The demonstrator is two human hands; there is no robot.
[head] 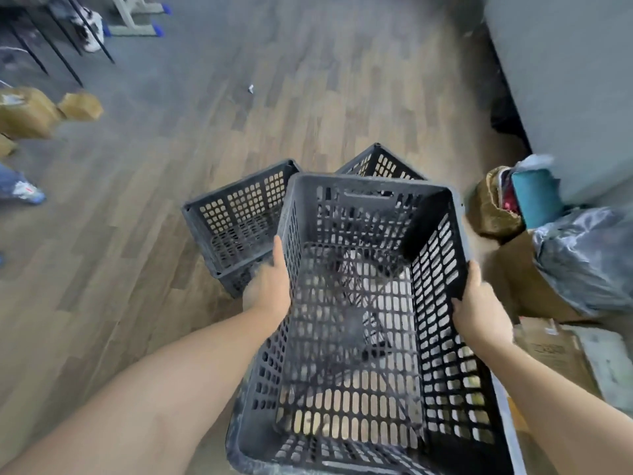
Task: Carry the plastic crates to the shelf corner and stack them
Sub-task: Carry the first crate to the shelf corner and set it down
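Observation:
I hold a black slotted plastic crate [370, 303] in front of me, above the floor, open side up and empty. My left hand [270, 286] grips its left wall and my right hand [479, 303] grips its right rim. Two more black crates stand on the wooden floor beyond it: one to the left [236, 217], one behind [380, 162], mostly hidden by the crate I hold.
A grey wall or cabinet [565, 80] runs along the right. Bags [589, 255], a brown sack [493, 207] and flat cardboard [555, 354] crowd the right side. Cardboard boxes [41, 111], chair legs [61, 39] and another person's shoe [27, 193] are at the left.

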